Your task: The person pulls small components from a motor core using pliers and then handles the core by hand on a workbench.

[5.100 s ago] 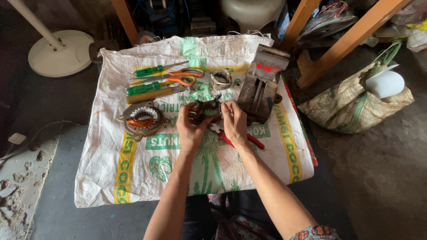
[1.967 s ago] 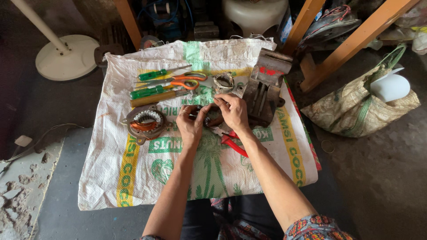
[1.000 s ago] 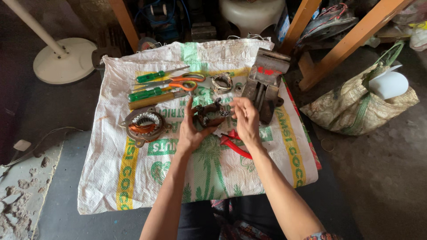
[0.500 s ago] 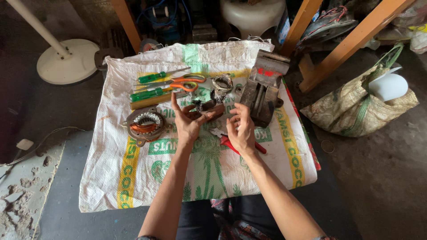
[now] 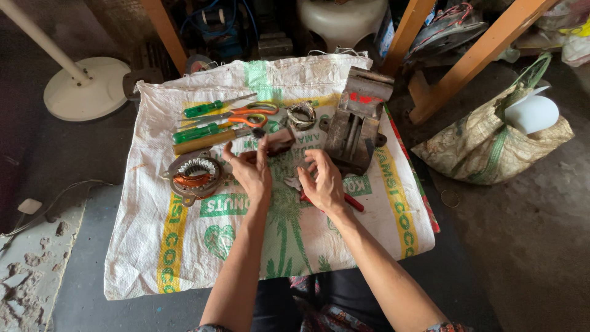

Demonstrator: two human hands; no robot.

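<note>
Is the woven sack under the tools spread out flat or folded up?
Spread flat. The woven sack lies open across the floor, its edges showing on all sides, with the scissors and vise resting on it.

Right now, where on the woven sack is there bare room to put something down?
The sack lies bare along its near edge, below the motor stator and beside both forearms. It is crowded up top: screwdrivers, scissors, vise, and the left hand holding a metal part.
</note>
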